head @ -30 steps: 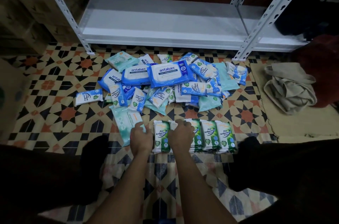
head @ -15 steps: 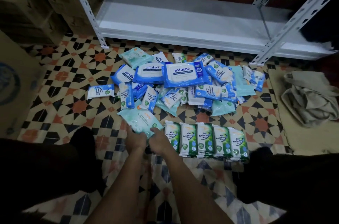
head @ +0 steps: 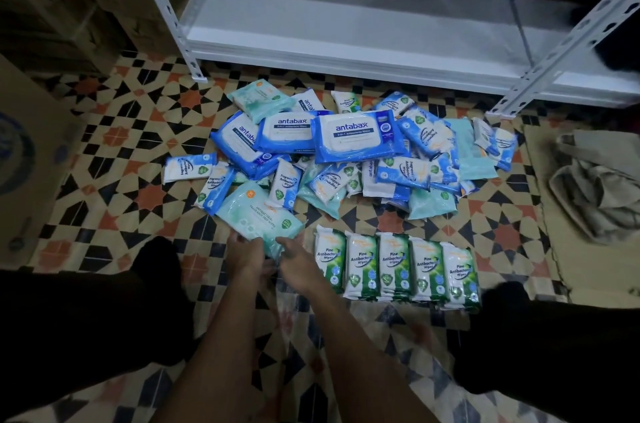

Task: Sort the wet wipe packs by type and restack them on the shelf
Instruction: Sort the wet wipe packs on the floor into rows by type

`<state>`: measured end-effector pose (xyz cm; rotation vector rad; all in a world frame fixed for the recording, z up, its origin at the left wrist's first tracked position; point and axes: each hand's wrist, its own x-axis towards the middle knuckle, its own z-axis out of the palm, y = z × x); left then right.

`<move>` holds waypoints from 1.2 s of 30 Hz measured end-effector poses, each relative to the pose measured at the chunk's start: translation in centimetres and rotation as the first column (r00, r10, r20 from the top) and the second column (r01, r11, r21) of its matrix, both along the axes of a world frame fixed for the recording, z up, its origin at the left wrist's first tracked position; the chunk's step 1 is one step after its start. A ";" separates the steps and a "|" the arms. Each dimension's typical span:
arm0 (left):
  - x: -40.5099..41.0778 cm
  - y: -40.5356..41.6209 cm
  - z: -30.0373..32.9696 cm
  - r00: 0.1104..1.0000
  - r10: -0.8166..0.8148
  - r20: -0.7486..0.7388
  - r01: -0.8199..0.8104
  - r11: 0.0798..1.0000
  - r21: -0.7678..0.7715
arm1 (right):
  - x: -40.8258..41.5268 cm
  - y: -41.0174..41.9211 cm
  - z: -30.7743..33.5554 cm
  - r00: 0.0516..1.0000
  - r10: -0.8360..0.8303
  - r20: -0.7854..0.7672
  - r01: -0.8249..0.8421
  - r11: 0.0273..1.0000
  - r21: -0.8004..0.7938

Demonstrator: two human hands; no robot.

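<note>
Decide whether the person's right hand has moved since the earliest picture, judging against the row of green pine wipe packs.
Yes. The right hand has left the green pine wipe packs, going left to the pale teal pack.

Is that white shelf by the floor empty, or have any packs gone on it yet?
Empty as far as visible: the shelf shows only bare white board; packs lie on the floor.

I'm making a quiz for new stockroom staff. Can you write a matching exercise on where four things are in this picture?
Things:
1. white metal shelf
2. row of green pine wipe packs
3. pale teal wipe pack
4. crumpled beige cloth

Places:
A. at both hands
B. far right floor
C. behind the pile
D. right of the hands

Pairs: 1-C, 2-D, 3-A, 4-B
</note>
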<state>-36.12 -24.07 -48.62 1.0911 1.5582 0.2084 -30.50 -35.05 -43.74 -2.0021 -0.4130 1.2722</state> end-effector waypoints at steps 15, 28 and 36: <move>4.9 11.0 3.0 0.817 -0.279 -0.505 0.520 0.734 0.437 | -0.1 1.9 -1.1 0.900 0.320 0.296 -0.278 0.944 -0.176; 9.1 16.6 2.0 0.401 -0.574 -0.714 0.852 0.521 0.060 | 0.0 3.1 0.2 0.888 0.328 0.321 -0.249 0.932 -0.265; 9.3 16.8 1.4 0.535 -0.524 -0.663 0.772 0.622 0.131 | -0.8 3.5 -1.6 0.881 0.297 0.369 -0.203 0.941 -0.271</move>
